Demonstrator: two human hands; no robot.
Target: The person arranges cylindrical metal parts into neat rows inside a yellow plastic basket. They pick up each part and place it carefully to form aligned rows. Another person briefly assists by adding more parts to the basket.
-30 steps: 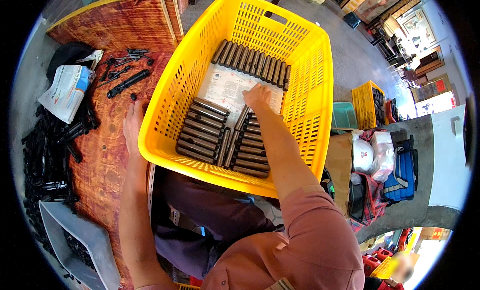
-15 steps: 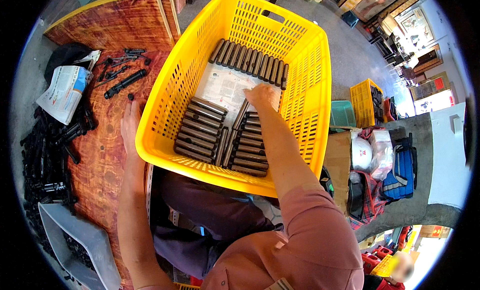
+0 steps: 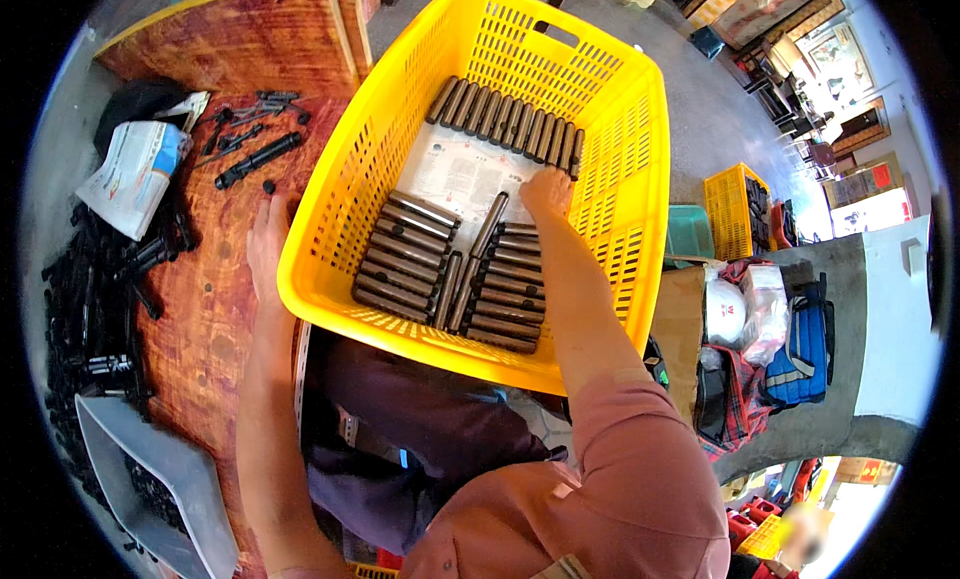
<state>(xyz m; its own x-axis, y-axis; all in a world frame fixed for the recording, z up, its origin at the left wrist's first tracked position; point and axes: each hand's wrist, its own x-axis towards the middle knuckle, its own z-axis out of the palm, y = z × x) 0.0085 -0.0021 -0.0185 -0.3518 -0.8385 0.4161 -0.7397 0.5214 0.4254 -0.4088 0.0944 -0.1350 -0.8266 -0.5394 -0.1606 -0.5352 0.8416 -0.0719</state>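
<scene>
Right hand (image 3: 545, 191) shifted, touching rods (image 3: 505, 279)

Worn wooden workbench (image 3: 205, 309), black metal parts (image 3: 85, 299), folded newspaper (image 3: 135, 174), left hand (image 3: 268, 241) resting flat

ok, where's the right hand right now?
In the head view, the right hand is inside the yellow basket, right of centre, on the paper lining between the far row of dark rods and the nearer stack.
</scene>
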